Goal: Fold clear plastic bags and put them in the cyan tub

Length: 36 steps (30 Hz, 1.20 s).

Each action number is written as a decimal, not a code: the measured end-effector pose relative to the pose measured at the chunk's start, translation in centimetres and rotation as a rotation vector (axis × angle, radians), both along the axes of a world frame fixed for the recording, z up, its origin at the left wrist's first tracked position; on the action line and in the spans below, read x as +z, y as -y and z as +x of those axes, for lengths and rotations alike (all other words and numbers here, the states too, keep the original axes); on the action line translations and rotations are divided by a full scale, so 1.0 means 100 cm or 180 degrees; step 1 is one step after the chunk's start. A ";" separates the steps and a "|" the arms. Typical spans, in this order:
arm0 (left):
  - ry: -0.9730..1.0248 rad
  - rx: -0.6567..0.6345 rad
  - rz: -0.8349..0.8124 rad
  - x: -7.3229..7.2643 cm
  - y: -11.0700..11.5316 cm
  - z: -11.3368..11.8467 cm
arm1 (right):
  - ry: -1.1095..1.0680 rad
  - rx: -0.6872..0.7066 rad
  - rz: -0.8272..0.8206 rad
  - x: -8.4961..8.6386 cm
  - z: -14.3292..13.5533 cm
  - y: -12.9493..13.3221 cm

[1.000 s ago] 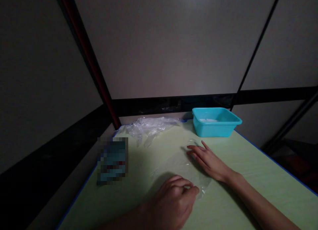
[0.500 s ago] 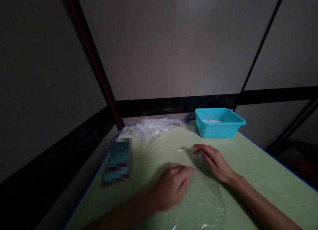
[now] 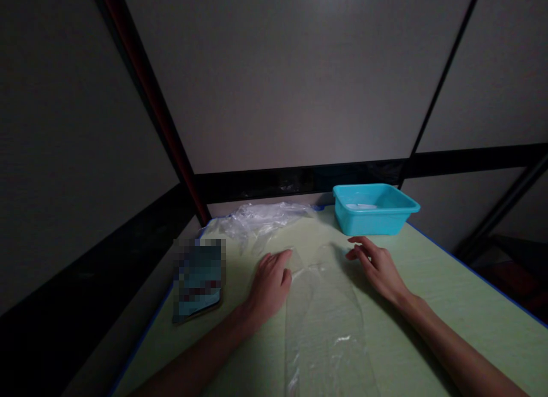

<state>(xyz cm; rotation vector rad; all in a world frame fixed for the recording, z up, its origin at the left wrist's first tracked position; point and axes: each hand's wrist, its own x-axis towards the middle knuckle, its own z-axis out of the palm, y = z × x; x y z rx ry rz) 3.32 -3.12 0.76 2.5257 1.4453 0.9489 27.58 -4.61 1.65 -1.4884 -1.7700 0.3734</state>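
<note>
A clear thin plastic bag [image 3: 325, 323] lies spread flat on the light green tabletop in front of me, its lower part running out of view at the bottom. At the bag's upper left corner rests my left hand [image 3: 270, 285], palm down, fingers stretched forward and thumb a little apart. My right hand [image 3: 379, 268] hovers just off the upper right of the bag, fingers loosely bent and apart, with nothing visible in it. Whether its fingertips touch the plastic cannot be made out.
A heap of crumpled clear plastic bags [image 3: 265, 219] lies at the back left. To the back right stands a turquoise basin [image 3: 372, 220] with something white inside. A blurred-out, phone-like object [image 3: 200, 280] is at the left edge. Wall panels rise behind the table.
My left hand has moved left and forward, away from the middle of the bag to its upper left. My right hand has drawn slightly right. The bag's top looks wider spread.
</note>
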 end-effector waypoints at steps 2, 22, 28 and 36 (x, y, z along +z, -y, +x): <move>0.0249 -0.0142 0.0028 0.003 0.001 0.000 | 0.0070 0.0044 -0.0054 -0.001 0.000 -0.002; -0.0355 -0.2509 -0.0729 0.029 0.057 0.018 | 0.0429 0.1283 -0.0259 0.000 -0.027 -0.029; 0.1098 -0.1934 -0.1764 0.025 0.035 0.016 | -0.1621 0.1536 -0.0622 0.007 -0.018 -0.019; 0.3069 -0.1845 -0.3288 0.007 0.002 0.011 | -0.2916 0.2282 -0.1904 0.002 -0.023 -0.014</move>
